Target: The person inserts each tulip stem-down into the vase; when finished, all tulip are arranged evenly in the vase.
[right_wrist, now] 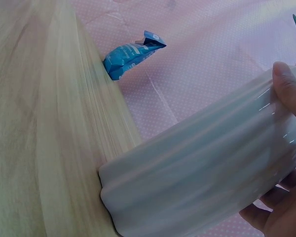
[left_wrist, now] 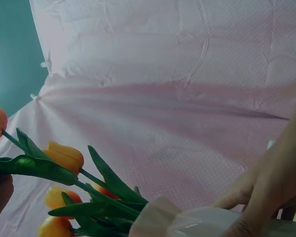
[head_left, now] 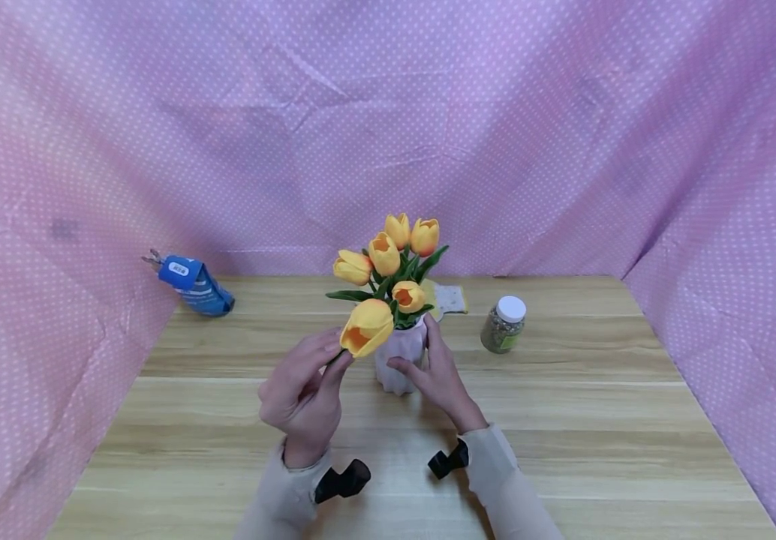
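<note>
A white fluted vase [head_left: 399, 362] stands upright on the table and holds several yellow-orange tulips [head_left: 384, 253] with green leaves. My right hand [head_left: 443, 377] grips the vase near its top, thumb on the near side; the right wrist view shows the fingers [right_wrist: 274, 197] curled round the ribbed wall. At the front left of the bunch, my left hand [head_left: 307, 386] pinches a tulip [head_left: 366, 328] just under its bloom. Whether that tulip's stem reaches into the vase is hidden. Only a bit of the left hand [left_wrist: 0, 202] shows in the left wrist view, beside a long leaf.
A blue bag [head_left: 200, 287] closed with a clip stands at the table's back left. To the right of the vase is a white-lidded jar [head_left: 504, 325] with dark grains. A flat yellow and white item [head_left: 452, 298] lies behind the vase. Pink dotted cloth [head_left: 530, 135] surrounds the table.
</note>
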Demonstrator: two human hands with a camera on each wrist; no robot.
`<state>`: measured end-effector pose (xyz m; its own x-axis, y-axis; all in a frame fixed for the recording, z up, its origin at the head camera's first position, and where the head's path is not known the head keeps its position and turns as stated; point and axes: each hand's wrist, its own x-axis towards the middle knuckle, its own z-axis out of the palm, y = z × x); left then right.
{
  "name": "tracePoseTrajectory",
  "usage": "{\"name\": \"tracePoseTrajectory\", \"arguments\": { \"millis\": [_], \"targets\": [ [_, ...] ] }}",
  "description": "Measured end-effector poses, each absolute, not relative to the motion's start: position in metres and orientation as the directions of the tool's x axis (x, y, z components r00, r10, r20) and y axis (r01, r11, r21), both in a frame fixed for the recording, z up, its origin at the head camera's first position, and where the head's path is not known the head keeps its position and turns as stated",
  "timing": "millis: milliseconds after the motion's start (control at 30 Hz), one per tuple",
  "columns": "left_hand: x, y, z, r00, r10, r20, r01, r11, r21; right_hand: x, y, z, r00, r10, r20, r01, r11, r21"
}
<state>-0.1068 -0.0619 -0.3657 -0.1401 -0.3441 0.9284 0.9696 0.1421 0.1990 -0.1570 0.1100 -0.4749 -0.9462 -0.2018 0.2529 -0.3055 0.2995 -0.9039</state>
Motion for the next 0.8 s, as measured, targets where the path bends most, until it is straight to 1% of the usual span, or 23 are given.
{"name": "tracePoseTrajectory", "arguments": {
  "millis": [233, 367, 633, 800],
  "targets": [
    [-0.115, -0.061, -0.373, -0.135, -0.329, 0.935, 0.941, 0.251, 0.225, -0.157, 0.11, -0.474, -0.949, -0.206, 0.239, -0.291, 0.284, -0.914],
    [-0.12, -0.062, -0.379, -0.147, -0.312, 0.939, 0.932, 0.275, 0.237, -0.157, 0.109, -0.474, -0.954, -0.194, 0.23, -0.28, 0.295, -0.913],
    [-0.129, -0.063, -0.387, -0.197, -0.242, 0.95, 0.92, 0.29, 0.265, -0.158, 0.109, -0.476, -0.952, -0.19, 0.24, -0.289, 0.295, -0.911],
    [-0.135, -0.063, -0.393, -0.223, -0.231, 0.947, 0.908, 0.304, 0.288, -0.158, 0.109, -0.475, -0.946, -0.196, 0.258, -0.307, 0.295, -0.905]
  ]
}}
